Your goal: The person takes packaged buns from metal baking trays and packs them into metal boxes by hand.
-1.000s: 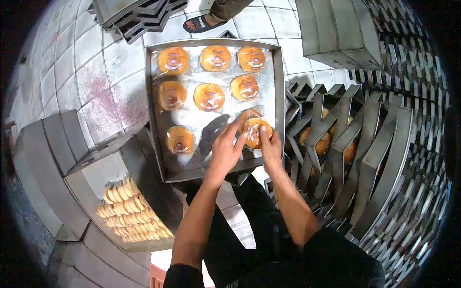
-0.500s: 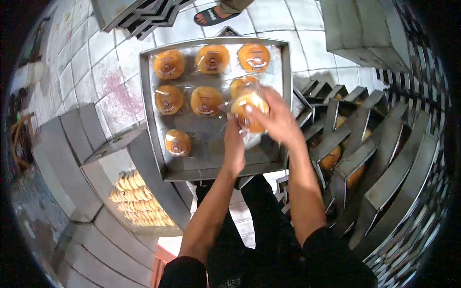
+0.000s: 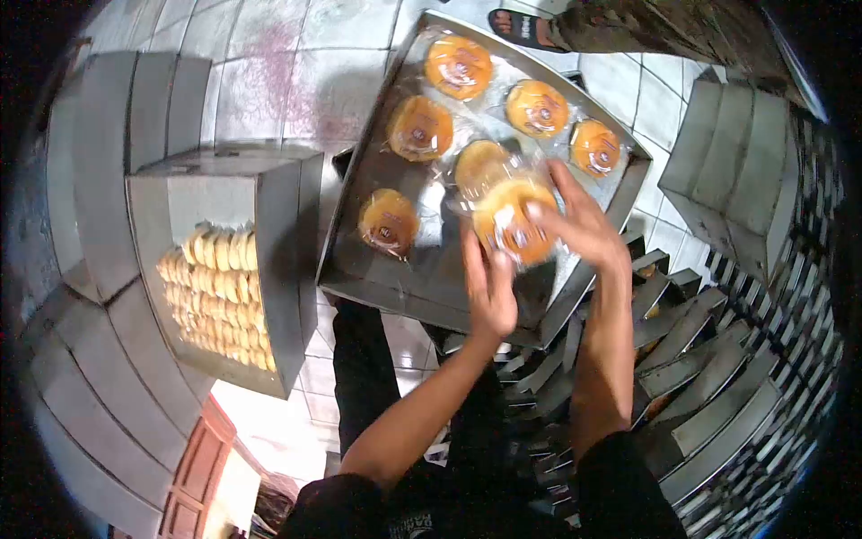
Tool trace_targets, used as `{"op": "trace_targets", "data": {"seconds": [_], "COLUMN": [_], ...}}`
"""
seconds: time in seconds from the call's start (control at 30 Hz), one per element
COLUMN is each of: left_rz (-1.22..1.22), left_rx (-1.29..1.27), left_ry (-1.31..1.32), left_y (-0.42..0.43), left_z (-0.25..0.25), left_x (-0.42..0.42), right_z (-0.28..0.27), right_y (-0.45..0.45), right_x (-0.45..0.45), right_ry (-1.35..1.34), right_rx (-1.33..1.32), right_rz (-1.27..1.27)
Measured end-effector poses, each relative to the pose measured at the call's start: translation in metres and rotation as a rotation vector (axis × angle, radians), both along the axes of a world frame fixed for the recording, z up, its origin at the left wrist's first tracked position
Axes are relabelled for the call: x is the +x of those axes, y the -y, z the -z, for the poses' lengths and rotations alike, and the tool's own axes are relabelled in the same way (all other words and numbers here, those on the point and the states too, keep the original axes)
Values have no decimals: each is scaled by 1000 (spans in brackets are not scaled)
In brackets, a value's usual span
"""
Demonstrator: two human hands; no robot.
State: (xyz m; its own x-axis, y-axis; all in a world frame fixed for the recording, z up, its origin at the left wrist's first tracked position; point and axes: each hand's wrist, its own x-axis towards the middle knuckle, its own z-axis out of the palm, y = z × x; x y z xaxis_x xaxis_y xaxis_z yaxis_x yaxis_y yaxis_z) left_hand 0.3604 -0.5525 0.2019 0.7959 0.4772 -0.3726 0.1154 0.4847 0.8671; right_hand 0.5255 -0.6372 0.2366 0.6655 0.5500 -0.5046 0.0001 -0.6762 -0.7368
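Both my hands hold wrapped round buns above a metal tray. My left hand supports the lower left side of the wrapped bun, and my right hand grips its right side, with the thumb on top. How many buns are in the stack is hard to tell. Just behind is another wrapped bun, partly covered. Several more lie in the tray, among them one at the top, one at the right and one at the lower left.
At the left, an open metal box holds rows of packed pale buns. Stacked metal trays stand at the right. Another metal box is at the upper right. A person's sandalled foot is beyond the tray.
My hands have lifted buns from the tray's lower right and hold them above it. The view has turned, so the tray appears tilted and the left box nearer the middle.
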Motion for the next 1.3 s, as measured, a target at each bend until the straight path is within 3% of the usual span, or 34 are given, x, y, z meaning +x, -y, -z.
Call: {"op": "trace_targets", "data": {"seconds": [0.03,0.13,0.3,0.37,0.5,0.53,0.63,0.7,0.77,0.87,0.93,0.97,1.07,1.1,1.13,1.17,1.2,1.27,1.3], "left_rz": [-53,-107,-35,-111,-203,-208,-307,-233,-136,-302,-330,-329,-446,-530,-613,-646,-680,-770,-812], "left_rx": [-58,159,155,170,139,157,302,253,160,3,7,12,142,209,259,274,289,101,20], "left_ry": [-63,-32,-49,-72,-105,-93,-56,-26,-52,43,35,-9,-65,-54,-43,-44,-45,-13,-33], "left_y": [-9,-11,-24,-34,-76,-83,-97,-82,-111,-172,-220,-255,-382,-435,-485,-531,-577,-626,-640], "left_z": [15,55,-17,-19,31,42,34,19,-31,-48,-31,-11,59,82,97,101,105,125,137], "left_x": [10,26,-33,-61,-81,-79,-61,-83,-108,-145,-174,-195,-246,-256,-263,-270,-277,-287,-287], "right_z": [9,50,11,-8,43,60,79,43,-2,-51,-14,37,76,55,88,105,114,108,132], "right_y": [-19,-10,29,-28,-101,-97,-64,-24,-27,-139,-187,-217,-460,-542,-589,-642,-689,-746,-764], "right_x": [19,20,-46,-52,-54,-57,-52,-54,-68,-122,-130,-125,-187,-216,-227,-239,-253,-286,-290], "right_ry": [-105,-191,-420,-472,-544,-584,-617,-547,-501,-520,-522,-527,-511,-523,-682,-515,-578,-653,-673], "right_rx": [-31,-30,141,235,355,245,64,-58,-100,46,216,331,385,373,366,400,390,282,190], "right_rz": [-68,140,286,-25,-132,43,180,176,135,30,-132,-264,-320,-393,-326,-478,-509,-474,-484]}}
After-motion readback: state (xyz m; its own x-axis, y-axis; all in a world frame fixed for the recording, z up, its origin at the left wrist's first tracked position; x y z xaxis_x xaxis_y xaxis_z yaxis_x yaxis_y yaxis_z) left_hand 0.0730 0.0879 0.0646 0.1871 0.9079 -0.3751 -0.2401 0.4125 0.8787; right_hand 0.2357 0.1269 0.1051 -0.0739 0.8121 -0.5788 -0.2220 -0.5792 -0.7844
